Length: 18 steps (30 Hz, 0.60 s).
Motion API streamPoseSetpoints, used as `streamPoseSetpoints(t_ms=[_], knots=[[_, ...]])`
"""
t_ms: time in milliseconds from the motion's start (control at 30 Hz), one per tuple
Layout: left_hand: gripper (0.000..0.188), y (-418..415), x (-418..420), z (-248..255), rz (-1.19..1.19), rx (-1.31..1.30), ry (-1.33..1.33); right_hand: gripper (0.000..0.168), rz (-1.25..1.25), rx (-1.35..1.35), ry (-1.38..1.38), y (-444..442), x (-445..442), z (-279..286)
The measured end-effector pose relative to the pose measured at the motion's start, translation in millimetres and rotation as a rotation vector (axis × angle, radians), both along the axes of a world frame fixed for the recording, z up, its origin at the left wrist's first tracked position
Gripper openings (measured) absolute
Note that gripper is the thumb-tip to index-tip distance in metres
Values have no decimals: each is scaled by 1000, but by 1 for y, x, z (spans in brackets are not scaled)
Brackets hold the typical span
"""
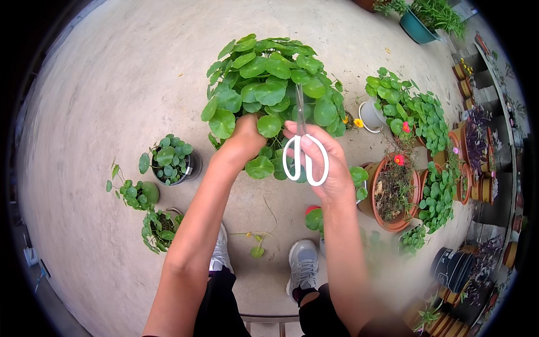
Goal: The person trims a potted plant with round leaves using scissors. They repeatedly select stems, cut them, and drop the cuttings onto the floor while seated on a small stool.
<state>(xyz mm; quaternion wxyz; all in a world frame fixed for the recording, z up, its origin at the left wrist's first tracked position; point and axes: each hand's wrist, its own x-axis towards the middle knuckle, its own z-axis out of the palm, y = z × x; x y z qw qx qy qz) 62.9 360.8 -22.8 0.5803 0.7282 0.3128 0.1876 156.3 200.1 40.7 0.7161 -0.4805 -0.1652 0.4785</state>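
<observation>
A large bushy pennywort plant with round green leaves stands before me on the concrete floor. My left hand reaches in among its lower leaves; the fingertips are hidden by foliage, so what they touch cannot be seen. In my right hand is a pair of white-handled scissors, held near the plant's right side. The metal blades point away from me over the leaves and look closed together. Cut or fallen stems with a small leaf lie on the floor between my shoes.
Small potted pennyworts, one in a black pot, stand at the left. At the right are a terracotta-coloured pot with red flowers, a white pot and more planters. A green planter is at the top right. Stacked black pots sit lower right.
</observation>
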Motion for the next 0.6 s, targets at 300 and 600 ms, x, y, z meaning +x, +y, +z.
streamPoseSetpoints(t_ms=[300, 600], knots=[[20, -4, -8, 25, -13, 178, 275, 32, -19, 25, 17, 0, -1, 0], [20, 3, -8, 8, -64, 539, 314, 36, 6, -16, -3, -2, 2, -1]])
